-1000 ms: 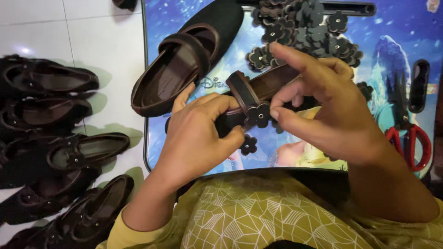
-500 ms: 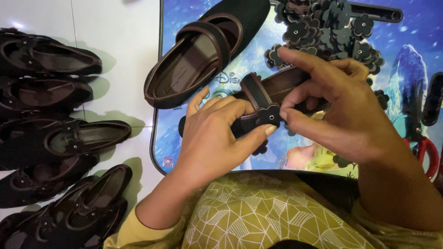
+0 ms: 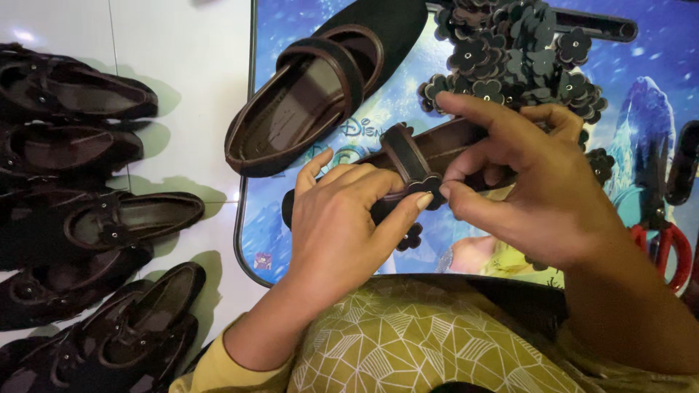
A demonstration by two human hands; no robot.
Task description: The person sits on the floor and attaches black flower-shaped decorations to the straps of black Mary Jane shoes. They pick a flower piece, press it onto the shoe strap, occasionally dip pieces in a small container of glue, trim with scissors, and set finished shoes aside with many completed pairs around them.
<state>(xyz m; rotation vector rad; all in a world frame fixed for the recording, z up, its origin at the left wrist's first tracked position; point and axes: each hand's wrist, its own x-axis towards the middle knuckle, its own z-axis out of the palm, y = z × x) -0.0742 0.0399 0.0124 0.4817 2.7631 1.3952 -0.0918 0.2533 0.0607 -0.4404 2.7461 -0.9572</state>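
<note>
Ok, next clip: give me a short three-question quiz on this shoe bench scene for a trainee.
1. True or false: both hands, the left hand and the right hand, are on the dark brown shoe over the picture-printed tray.
2. Multiple choice: the pile of flower-shaped pieces lies (A) on the white floor, (B) at the far side of the tray, (C) inside the finished shoe.
3. Fill in: the red-handled scissors lie to the person's ____ side.

Key: 1 true; 2 B; 3 right.
</note>
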